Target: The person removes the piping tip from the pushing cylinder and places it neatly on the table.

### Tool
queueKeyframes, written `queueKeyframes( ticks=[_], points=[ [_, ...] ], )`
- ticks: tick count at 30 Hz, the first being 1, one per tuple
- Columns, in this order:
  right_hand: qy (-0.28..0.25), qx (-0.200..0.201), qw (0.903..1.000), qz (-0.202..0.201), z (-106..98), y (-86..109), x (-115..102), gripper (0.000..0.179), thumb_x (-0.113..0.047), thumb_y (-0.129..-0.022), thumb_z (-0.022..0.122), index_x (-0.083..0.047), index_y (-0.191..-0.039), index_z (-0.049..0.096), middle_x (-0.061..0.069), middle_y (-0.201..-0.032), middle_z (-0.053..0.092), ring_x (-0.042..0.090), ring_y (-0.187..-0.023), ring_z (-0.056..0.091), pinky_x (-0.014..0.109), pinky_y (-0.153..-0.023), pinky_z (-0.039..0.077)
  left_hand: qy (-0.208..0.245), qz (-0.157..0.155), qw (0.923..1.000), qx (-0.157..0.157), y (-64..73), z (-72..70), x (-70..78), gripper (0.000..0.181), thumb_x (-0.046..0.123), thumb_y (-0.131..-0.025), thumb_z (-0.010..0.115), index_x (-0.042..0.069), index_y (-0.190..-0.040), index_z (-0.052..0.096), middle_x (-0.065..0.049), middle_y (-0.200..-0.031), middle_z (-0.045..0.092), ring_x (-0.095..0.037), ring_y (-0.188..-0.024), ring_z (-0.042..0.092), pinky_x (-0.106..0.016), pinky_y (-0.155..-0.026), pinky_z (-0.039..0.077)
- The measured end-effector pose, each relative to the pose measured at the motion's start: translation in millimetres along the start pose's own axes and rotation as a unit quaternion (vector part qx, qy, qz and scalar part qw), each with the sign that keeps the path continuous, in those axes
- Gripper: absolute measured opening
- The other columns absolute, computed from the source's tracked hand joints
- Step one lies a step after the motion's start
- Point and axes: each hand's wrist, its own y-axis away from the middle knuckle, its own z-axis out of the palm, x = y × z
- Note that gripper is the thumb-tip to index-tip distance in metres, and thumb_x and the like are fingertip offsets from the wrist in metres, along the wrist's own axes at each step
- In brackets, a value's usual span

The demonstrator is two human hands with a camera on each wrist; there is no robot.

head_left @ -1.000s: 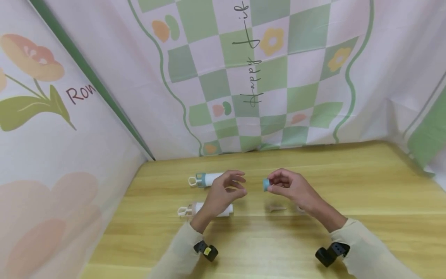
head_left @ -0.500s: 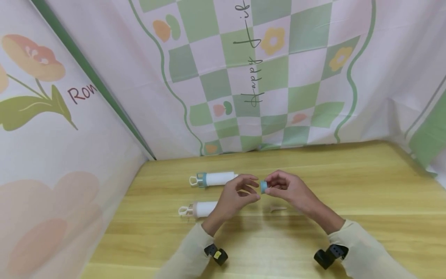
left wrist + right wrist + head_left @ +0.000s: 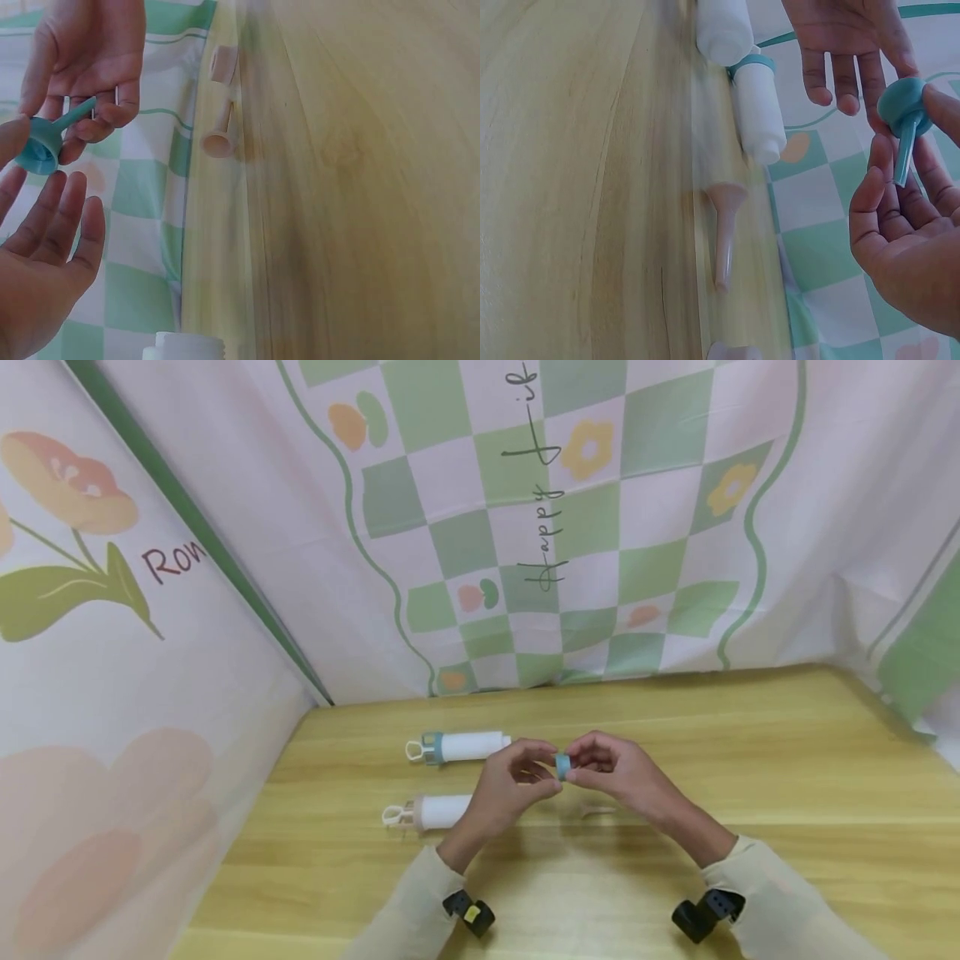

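A small teal funnel [image 3: 563, 767], with a wide cup and a narrow stem, is held up above the table between the two hands. My right hand [image 3: 622, 768] pinches its cup, and the stem [image 3: 904, 154] points back over that hand's curled fingers. From the other side my left hand [image 3: 517, 772] has its thumb and index finger at the cup's rim, pinching it, while its other fingers spread loosely. A beige funnel [image 3: 725, 232] of the same shape lies on the wood under the hands.
Two white tubes with loop handles lie at the left: one with a teal collar [image 3: 472, 745], one with a beige collar [image 3: 442, 811], partly behind the left wrist. A small beige cap [image 3: 223, 64] sits beyond the beige funnel. A patterned curtain [image 3: 525, 527] borders the table.
My left hand has moved right from near the tubes to the teal funnel, and its fingertips now meet the rim. My right hand has shifted slightly left with the funnel.
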Motion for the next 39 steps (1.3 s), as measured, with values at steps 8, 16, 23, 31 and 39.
queueKeyframes(
  ticks=[8,16,23,31,39],
  points=[
    [0.005,0.002,1.0000,0.002,2,-0.6,1,0.031,-0.020,-0.096,0.070,0.000,-0.117,0.061,0.015,-0.106,0.064,0.026,-0.096,0.064,0.039,-0.084,0.056,0.009,-0.003,0.9999,0.005,-0.8,1.8,0.8,0.032,-0.003,-0.088,0.074,0.000,-0.119,0.065,-0.011,-0.109,0.068,-0.018,-0.087,0.065,-0.048,-0.085,0.055],
    [0.000,-0.006,1.0000,0.000,0,1.2,0,0.034,-0.019,-0.096,0.070,0.001,-0.122,0.060,0.016,-0.112,0.064,0.028,-0.100,0.063,0.037,-0.085,0.056,0.003,-0.017,0.9998,0.013,-1.2,0.3,4.0,0.031,-0.007,-0.087,0.073,-0.004,-0.117,0.064,-0.014,-0.108,0.067,-0.021,-0.086,0.065,-0.046,-0.084,0.055],
    [-0.002,0.006,1.0000,0.007,-2,2.1,4,0.036,-0.017,-0.096,0.069,0.005,-0.123,0.059,0.017,-0.114,0.064,0.023,-0.100,0.065,0.037,-0.084,0.056,0.013,0.002,0.9996,0.025,0.0,-4.5,3.9,0.030,0.002,-0.088,0.075,0.003,-0.117,0.067,-0.007,-0.106,0.069,-0.019,-0.087,0.066,-0.039,-0.082,0.057],
    [0.002,0.022,0.9996,0.018,-6,6.6,8,0.034,-0.018,-0.097,0.068,0.004,-0.121,0.059,0.018,-0.110,0.065,0.030,-0.101,0.065,0.038,-0.085,0.055,0.021,0.016,0.9993,0.025,-0.4,-7.1,2.5,0.031,0.004,-0.088,0.076,0.003,-0.117,0.066,-0.008,-0.106,0.069,-0.018,-0.086,0.067,-0.037,-0.081,0.057],
    [0.002,0.040,0.9988,0.028,-5,6.1,13,0.030,-0.018,-0.095,0.071,0.004,-0.114,0.062,0.016,-0.102,0.069,0.035,-0.098,0.067,0.041,-0.086,0.055,0.023,0.020,0.9990,0.032,-0.3,-8.4,1.9,0.032,0.003,-0.087,0.076,0.002,-0.117,0.066,-0.008,-0.106,0.068,-0.016,-0.087,0.066,-0.039,-0.082,0.057]
  ],
)
